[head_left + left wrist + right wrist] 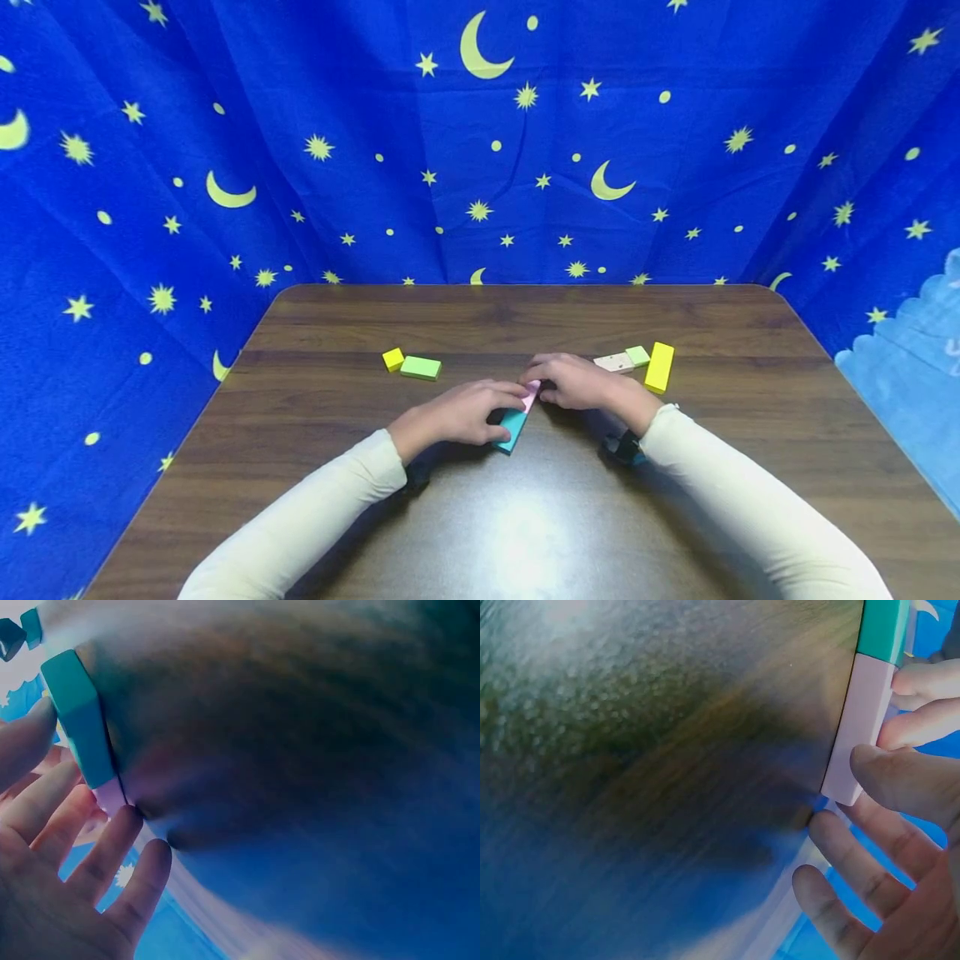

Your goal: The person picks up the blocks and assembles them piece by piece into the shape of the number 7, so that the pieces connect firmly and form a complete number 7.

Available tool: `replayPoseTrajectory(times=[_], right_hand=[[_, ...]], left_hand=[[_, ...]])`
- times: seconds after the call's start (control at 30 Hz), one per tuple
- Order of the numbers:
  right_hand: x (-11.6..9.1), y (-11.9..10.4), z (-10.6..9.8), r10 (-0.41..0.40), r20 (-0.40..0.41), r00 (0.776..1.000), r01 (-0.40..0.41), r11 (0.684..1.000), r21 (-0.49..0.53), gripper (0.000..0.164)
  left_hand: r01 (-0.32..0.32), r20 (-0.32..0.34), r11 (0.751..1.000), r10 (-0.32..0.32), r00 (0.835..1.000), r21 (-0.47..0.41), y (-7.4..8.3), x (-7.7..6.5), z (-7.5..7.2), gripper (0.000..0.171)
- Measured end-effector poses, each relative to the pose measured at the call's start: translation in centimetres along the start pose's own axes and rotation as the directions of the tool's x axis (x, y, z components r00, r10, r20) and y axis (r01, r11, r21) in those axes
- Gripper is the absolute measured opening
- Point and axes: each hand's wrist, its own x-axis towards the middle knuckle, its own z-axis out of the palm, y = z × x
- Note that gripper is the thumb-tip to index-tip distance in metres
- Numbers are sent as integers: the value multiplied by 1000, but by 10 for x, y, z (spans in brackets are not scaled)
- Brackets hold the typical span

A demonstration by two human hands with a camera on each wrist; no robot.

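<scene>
A teal block (511, 430) and a pink block (530, 396) lie end to end on the table, slanting away from me. My left hand (471, 412) holds the teal block from its left side, the thumb near its close end and the other fingers by the join. From the far right, my right hand (572, 382) grips the pink block between thumb and fingers. The right wrist view shows the right thumb on the side of the pink block (859, 724), which touches the teal block (883, 630). In the left wrist view, the left thumb rests against the teal block (82, 724).
On the wooden table (360, 321), a yellow cube (393, 359) and a green block (421, 367) lie to the left. To the right are a speckled pale pink block (614, 362), a light green block (637, 356) and a longer yellow block (659, 367). A star-patterned blue curtain (405, 108) hangs behind.
</scene>
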Motion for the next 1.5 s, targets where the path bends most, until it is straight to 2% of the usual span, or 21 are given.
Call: replayPoseTrajectory(times=[0.33, 0.63, 0.87, 1.5], right_hand=[[3, 0, 6, 21, -36, 999, -20, 1000, 13, 14], [3, -2, 4, 53, -16, 998, -53, 998, 22, 15], [2, -2, 4, 56, -7, 998, -56, 998, 22, 16], [4, -4, 4, 56, -9, 998, -55, 998, 1, 12]], left_hand=[[-2, 8, 1000, 2, 1000, -8, -2, 1, 3, 54], [-3, 19, 1000, 3, 1000, -15, -1, 1, 2, 56], [-7, 25, 999, 8, 1000, -44, -2, 0, 2, 56], [15, 45, 998, -13, 999, -56, -3, -1, 2, 58]])
